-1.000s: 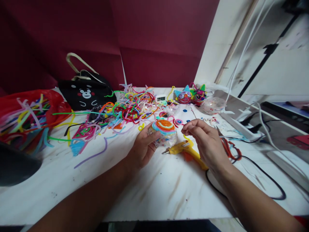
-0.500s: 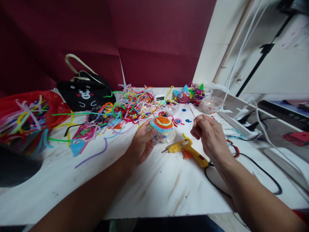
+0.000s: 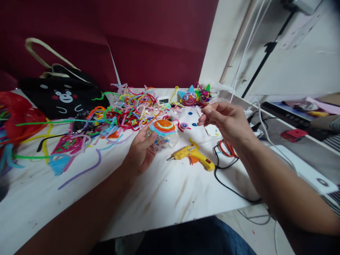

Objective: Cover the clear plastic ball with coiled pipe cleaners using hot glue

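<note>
My left hand point(image 3: 142, 150) is wrapped round the side of a round, clear craft piece point(image 3: 163, 132). Its top is coiled in orange, white, blue and pink, with the orange disc uppermost. To the right, my right hand point(image 3: 223, 118) is raised over the table, thumb and fingertips pinched on a thin strand point(image 3: 198, 112) whose kind I cannot make out. Between my forearms a yellow hot glue gun point(image 3: 192, 155) lies on its side, nozzle to the left. Small blue coils point(image 3: 190, 113) and a pink-and-blue coiled eye point(image 3: 183, 126) lie beyond the craft piece.
Tangled pipe cleaners point(image 3: 130, 109) heap at the back, near a small white timer point(image 3: 163, 100). Two cat-eared craft heads point(image 3: 188, 96) stand at the back. A black bag point(image 3: 63, 97) is at left. The glue gun's black cable point(image 3: 231, 193) runs right, near a white box point(image 3: 300, 173).
The view has turned right, so things on the table appear further left. My left hand keeps the craft piece; my right hand keeps its pinch, and a white card now shows beneath it.
</note>
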`<state>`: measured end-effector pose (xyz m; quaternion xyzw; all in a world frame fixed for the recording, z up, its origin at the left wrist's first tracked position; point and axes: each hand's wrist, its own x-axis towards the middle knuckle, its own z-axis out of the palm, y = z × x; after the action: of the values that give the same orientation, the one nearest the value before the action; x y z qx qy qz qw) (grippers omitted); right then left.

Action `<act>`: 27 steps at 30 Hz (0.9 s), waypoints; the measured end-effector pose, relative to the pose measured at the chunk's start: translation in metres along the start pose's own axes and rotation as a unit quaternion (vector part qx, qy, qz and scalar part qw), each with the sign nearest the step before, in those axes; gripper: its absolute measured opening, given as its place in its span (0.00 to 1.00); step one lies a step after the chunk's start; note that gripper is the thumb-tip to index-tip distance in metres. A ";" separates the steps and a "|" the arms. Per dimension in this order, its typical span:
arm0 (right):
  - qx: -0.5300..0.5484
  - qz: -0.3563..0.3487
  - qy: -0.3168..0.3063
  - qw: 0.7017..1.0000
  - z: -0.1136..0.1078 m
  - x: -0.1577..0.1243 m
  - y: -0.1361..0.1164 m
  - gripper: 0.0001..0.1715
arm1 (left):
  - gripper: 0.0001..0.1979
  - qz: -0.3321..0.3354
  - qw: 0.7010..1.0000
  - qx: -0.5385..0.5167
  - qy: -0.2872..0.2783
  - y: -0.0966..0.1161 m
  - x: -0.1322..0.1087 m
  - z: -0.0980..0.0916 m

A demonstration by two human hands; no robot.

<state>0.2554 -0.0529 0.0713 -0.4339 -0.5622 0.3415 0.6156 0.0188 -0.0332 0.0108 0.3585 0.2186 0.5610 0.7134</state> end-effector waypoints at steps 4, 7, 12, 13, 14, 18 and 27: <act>-0.043 -0.008 -0.009 0.999 -0.013 0.004 0.003 0.10 | 0.23 0.008 1.000 -0.003 0.002 0.001 0.002 -0.001; -0.071 -0.005 0.000 0.997 -0.025 -0.004 0.008 0.12 | 0.22 0.012 1.000 0.001 0.007 0.000 0.003 -0.001; -0.176 0.075 0.000 0.982 -0.041 -0.034 0.018 0.20 | 0.21 0.008 1.000 0.002 0.017 0.000 0.003 0.000; -0.215 0.082 -0.009 0.973 -0.044 -0.042 0.019 0.20 | 0.21 0.010 1.000 0.003 0.022 0.000 0.003 0.001; -0.257 0.080 -0.022 0.963 -0.048 -0.050 0.019 0.21 | 0.22 0.012 1.000 0.005 0.029 0.000 0.003 0.001; -0.372 0.036 -0.075 0.924 -0.063 -0.081 0.018 0.18 | 0.24 0.018 0.999 0.021 0.041 0.003 0.003 0.002; -0.417 -0.059 -0.118 0.899 -0.070 -0.160 0.026 0.04 | 0.24 0.018 0.996 0.057 0.064 0.001 0.004 0.003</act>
<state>0.3053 -0.1987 -0.0158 -0.5736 -0.7461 0.0875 0.3266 0.0213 -0.0305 0.0134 0.3660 0.2889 0.5821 0.6661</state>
